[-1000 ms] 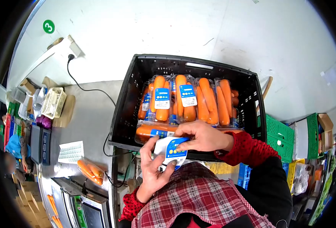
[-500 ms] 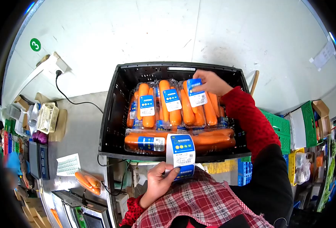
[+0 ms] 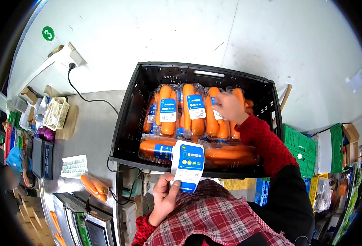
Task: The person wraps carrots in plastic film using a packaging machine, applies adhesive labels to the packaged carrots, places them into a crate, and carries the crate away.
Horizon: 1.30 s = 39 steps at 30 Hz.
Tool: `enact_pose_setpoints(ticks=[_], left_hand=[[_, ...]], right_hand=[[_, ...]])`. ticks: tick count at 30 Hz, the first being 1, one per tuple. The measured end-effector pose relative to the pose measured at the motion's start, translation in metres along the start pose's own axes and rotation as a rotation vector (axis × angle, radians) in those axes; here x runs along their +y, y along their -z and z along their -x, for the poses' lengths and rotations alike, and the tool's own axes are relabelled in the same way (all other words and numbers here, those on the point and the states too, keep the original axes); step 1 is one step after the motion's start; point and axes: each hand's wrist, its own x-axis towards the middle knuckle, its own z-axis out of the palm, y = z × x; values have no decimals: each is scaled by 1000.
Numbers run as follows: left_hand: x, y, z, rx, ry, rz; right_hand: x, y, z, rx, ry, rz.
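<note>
My left hand [image 3: 165,196] pinches a strip of blue and white labels [image 3: 188,164] in front of the crate's near edge. Inside the black crate [image 3: 127,119] lie clear packs of carrots. My right hand [image 3: 231,107] is over the third upright pack [image 3: 217,123], touching the label [image 3: 216,105] on it; its fingertips are blurred and partly hidden. Two packs to the left, one pack [image 3: 167,110] and another [image 3: 194,107], carry blue and white labels. A pack lying crosswise [image 3: 152,148] is nearer me, partly behind the label strip.
On the metal table at left are a bagged carrot pack [image 3: 94,187], a printed sheet [image 3: 74,166], a scale [image 3: 43,158] and a cream basket [image 3: 56,113]. Green crates [image 3: 299,149] stand at right. Another person [image 3: 17,160] is at far left.
My right hand first went from the label strip to the third pack with a label, and that label now lies against the pack. My left hand still holds the strip. The view has shifted slightly.
</note>
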Motion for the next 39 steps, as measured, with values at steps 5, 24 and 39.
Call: enact_pose_setpoints(ticks=[5,24,39], left_hand=[[11,0,-13,94,-48,17],[-7,-49,-17,-235,100,-113],[5,-68,-25,-398,-319,-442]], right_hand=[[-50,-55,-9,-15,145,53],[-121,95,86,-194,88,-718],[57,124,33,-334,-360,-679]])
